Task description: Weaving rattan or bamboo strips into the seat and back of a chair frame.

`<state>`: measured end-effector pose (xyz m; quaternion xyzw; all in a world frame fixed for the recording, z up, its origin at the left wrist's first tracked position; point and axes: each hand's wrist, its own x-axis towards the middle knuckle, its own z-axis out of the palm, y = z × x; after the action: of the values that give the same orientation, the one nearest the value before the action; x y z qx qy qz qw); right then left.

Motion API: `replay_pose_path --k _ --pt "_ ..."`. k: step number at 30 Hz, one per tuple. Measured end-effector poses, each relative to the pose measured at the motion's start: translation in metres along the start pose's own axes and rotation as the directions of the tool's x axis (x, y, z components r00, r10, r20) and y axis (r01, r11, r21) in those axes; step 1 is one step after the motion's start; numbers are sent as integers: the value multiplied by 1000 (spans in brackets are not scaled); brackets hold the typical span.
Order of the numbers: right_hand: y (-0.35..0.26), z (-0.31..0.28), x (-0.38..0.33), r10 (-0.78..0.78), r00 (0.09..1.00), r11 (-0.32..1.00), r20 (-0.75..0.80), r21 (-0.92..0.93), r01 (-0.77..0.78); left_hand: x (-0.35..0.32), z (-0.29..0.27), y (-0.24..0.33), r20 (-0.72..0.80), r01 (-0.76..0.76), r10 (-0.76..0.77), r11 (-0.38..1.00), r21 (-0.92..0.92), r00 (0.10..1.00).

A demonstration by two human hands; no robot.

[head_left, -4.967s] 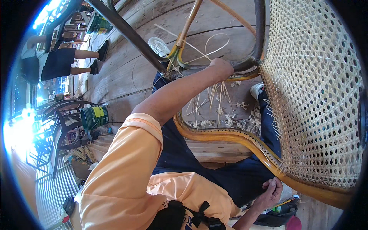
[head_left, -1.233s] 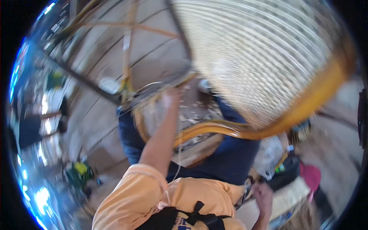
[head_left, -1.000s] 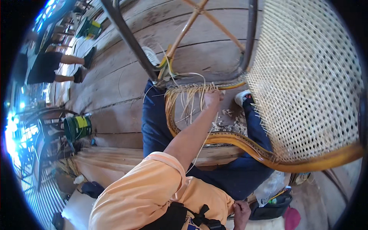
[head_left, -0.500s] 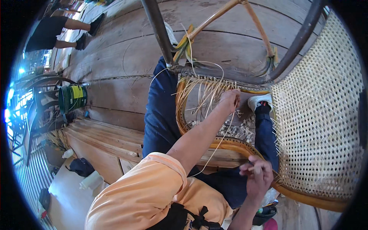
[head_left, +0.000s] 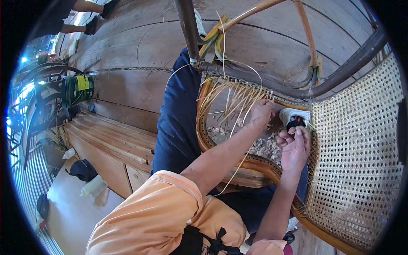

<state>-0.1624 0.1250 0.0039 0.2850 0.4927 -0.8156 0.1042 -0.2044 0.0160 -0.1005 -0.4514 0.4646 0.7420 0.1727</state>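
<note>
A chair frame of curved brown wood with holes along its edge lies across my lap. Loose cane strands fan out from its far rail, their ends tangled over the opening. My left hand is closed at the right end of this row, with a long thin strand trailing from it toward my lap. My right hand is held up just right of and nearer than the left, fingertips pinched together; what they hold is too small to tell. To its right spreads the woven cane panel, fixed to the same chair.
Dark poles and bamboo-like legs of the chair rise at the far side. Cane shavings litter the floor beneath the opening. At left stand a green bucket and a slatted wooden bench. Another person's legs show far left.
My right hand has moved up and away from me, from the near rail to beside the left hand. My left hand stays at the far rail. The whole view has shifted slightly.
</note>
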Motion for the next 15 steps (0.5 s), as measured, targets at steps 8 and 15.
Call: replay_pose_path --k 8,15 --pt "10 -9 20 -18 996 998 93 -65 24 10 -7 -3 42 112 -107 983 -143 993" --pt "20 -21 31 35 998 992 51 -123 -29 11 -6 -5 68 94 -85 986 -141 994"
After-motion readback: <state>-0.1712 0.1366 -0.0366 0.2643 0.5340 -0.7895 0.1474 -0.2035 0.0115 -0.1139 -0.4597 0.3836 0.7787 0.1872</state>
